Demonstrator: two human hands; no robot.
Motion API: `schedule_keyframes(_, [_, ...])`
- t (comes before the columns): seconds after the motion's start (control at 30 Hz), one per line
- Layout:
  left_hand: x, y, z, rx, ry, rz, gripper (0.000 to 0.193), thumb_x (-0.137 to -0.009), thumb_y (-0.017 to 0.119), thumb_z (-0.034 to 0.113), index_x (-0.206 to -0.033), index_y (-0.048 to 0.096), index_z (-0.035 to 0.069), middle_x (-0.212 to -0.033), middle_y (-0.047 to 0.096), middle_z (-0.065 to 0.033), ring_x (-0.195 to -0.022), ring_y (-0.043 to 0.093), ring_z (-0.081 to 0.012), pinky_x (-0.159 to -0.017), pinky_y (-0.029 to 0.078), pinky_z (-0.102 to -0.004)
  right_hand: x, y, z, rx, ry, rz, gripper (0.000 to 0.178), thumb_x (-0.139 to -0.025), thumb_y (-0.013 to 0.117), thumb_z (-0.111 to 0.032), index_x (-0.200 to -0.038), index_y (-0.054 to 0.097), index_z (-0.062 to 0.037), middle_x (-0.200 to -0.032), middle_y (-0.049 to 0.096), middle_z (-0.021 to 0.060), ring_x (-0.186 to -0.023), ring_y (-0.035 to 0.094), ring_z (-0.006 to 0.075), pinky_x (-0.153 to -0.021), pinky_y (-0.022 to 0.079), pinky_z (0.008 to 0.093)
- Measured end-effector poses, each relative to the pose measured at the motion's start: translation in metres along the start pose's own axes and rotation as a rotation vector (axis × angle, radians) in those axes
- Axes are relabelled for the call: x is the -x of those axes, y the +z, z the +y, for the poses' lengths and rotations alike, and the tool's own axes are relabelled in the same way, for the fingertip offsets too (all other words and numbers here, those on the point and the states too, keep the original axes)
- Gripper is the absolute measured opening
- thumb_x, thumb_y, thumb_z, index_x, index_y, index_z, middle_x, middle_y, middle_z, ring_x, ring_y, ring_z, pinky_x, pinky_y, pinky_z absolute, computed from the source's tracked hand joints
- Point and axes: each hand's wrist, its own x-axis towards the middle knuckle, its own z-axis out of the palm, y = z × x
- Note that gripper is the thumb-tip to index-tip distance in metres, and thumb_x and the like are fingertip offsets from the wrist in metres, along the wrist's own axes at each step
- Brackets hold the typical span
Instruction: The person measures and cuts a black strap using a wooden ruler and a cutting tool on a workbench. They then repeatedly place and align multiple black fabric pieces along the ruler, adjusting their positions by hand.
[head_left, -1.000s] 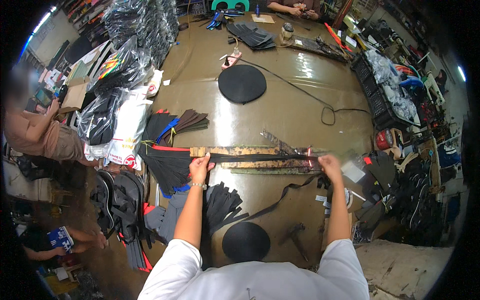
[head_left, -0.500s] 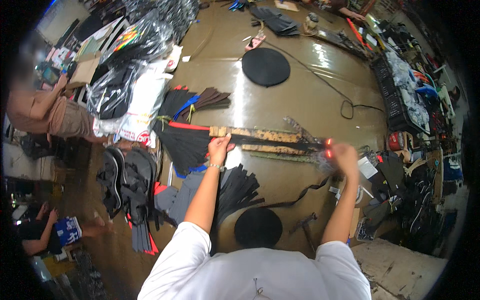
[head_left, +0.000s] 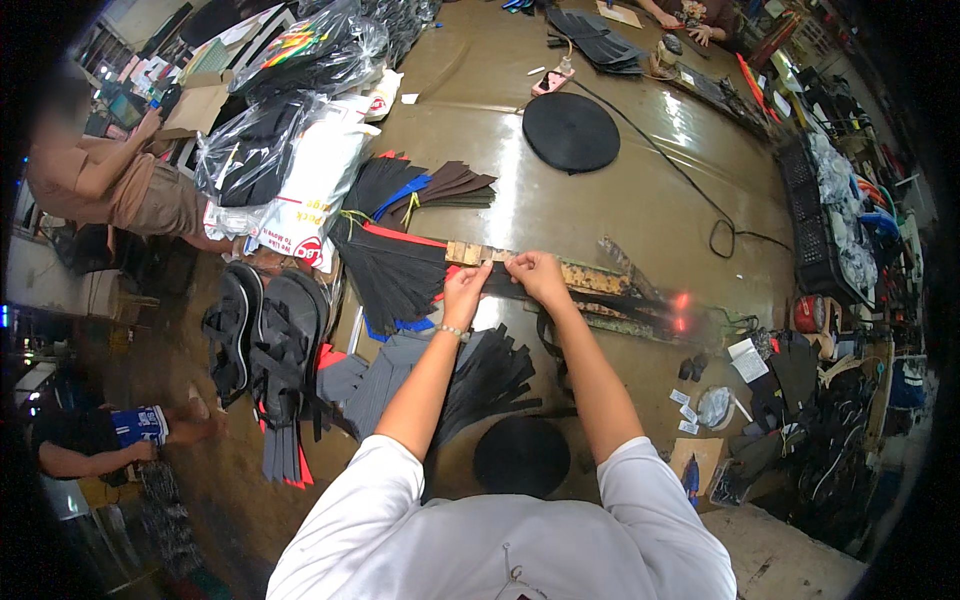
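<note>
My left hand [head_left: 466,290] is closed, thumb and fingers pinching a black strap [head_left: 512,285] at the left end of a yellowish, stained wooden bar [head_left: 580,272]. Just right of it, my right hand [head_left: 538,277] also has its fingers pinched together at the strap; a loose length hangs beneath that hand. The exact grip is partly hidden by my fingers. Toward the bar's right end, a heating element [head_left: 682,312] glows red. Left of my hands fans a bundle of cut black straps [head_left: 390,270], with a red strip [head_left: 400,235] along it.
Black strap rolls lie beyond my hands [head_left: 571,133] and near my body [head_left: 521,457]. Grey and black strips [head_left: 490,375] spread beside my left forearm. Black sandals [head_left: 285,330] and plastic-wrapped packs [head_left: 290,190] are at left. A black crate [head_left: 815,215] stands right; a cord [head_left: 660,150] crosses the table.
My right hand has moved left from the glowing element to beside my left hand. The strap's loose length has shifted left with it. The whole view has shifted slightly.
</note>
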Motion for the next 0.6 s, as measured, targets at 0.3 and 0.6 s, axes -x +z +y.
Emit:
schedule_keyframes(0.3, [-0.006, 0.002, -0.005, -0.199, 0.203, 0.158, 0.031, -0.076, 0.07, 0.029, -0.07, 0.062, 0.0, -0.064, 0.06, -0.0013, -0.055, 0.05, -0.0051, -0.051, 0.039, -0.0201, 0.077, -0.062, -0.071, 0.525, -0.165, -0.122, 0.037, -0.073, 0.065, -0.035, -0.076, 0.063, 0.0023, -0.063, 0.06, 0.0153, -0.058, 0.058, 0.0212, -0.058, 0.045, 0.0329])
schedule_keyframes(0.6, [-0.016, 0.0, -0.011, -0.215, 0.142, 0.165, 0.029, -0.076, 0.07, 0.027, -0.068, 0.061, 0.0, -0.06, 0.057, 0.0005, -0.053, 0.045, -0.0041, -0.049, 0.037, -0.0196, 0.238, -0.236, -0.017, -0.017, 0.1, 0.154, 0.015, -0.082, 0.062, -0.014, -0.082, 0.06, 0.0006, -0.072, 0.055, -0.0045, -0.065, 0.046, 0.002, -0.057, 0.037, 0.0183])
